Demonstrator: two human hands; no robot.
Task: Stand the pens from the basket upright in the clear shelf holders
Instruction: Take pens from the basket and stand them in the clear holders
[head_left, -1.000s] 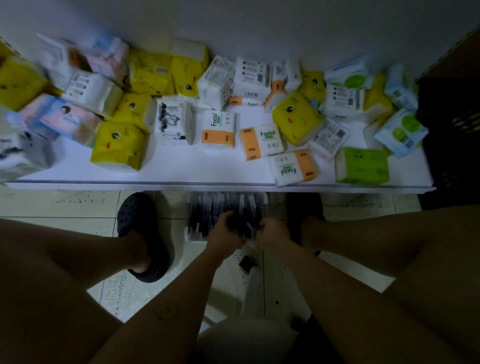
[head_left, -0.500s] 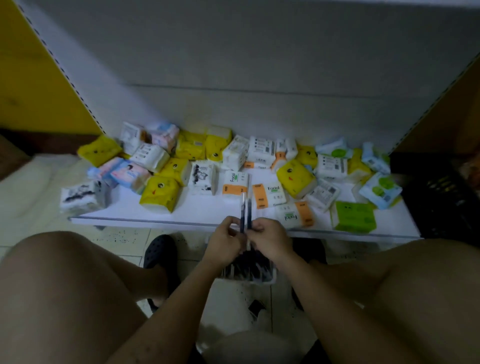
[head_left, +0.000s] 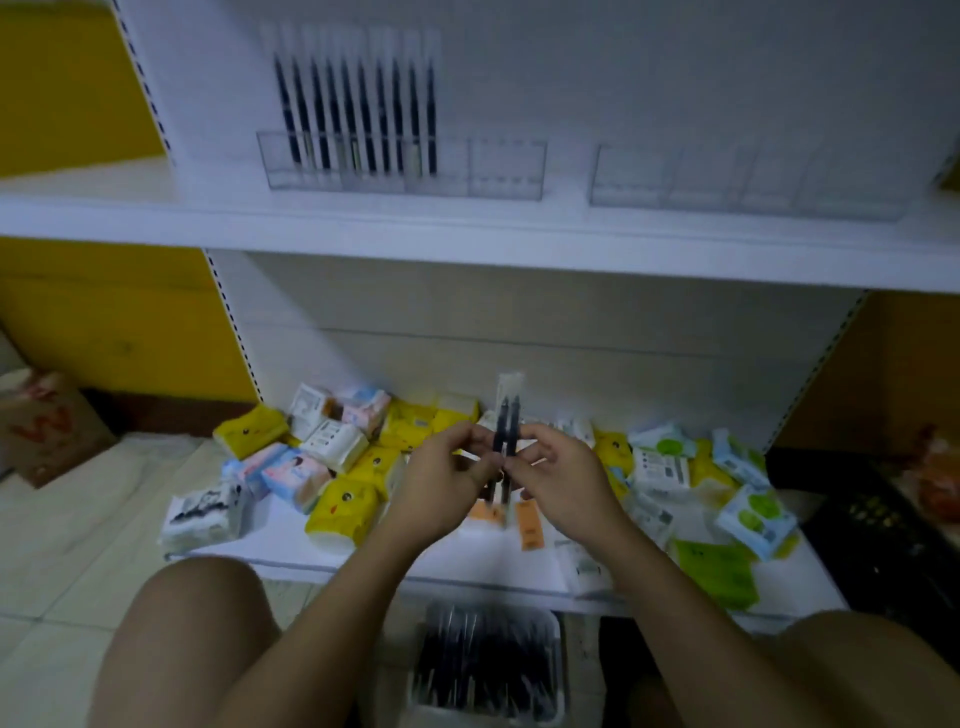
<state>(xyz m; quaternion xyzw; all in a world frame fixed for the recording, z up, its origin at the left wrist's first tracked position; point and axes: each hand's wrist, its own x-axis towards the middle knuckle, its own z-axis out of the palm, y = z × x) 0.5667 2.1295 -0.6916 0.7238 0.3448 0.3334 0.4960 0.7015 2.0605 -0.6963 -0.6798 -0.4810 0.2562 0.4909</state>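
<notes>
**Pens upright in both hands, free slot straight above**

You hold two pens (head_left: 506, 439) at the centre of the frame, side by side and touching. Your left hand (head_left: 441, 486) pinches them from the left and your right hand (head_left: 569, 486) pinches them from the right. The fingers of both hands are curled onto the lower half of the barrels. The long axis of the pens runs up and down in the picture, almost vertical, and the upper ends point to the upper shelf (head_left: 467, 236).

The basket (head_left: 488, 670) with more pens sits at the bottom centre, between your knees. It is below the lower shelf (head_left: 291, 551), where the tissue packs (head_left: 343, 506) lie.

The left holder (head_left: 400, 169) stands on the upper shelf, in the upper centre-left of the frame, and a row of pens (head_left: 358, 109) fills most of it. Its right end compartment (head_left: 506, 169) looks empty and lies nearly straight above the pens you hold. The right holder (head_left: 748, 182), in the upper right, also looks empty, but it is farther to the side.

In my judgement the coming move is a plain lift upward without turning the pens, since they are upright. Both hands are about equally near to that compartment.
</notes>
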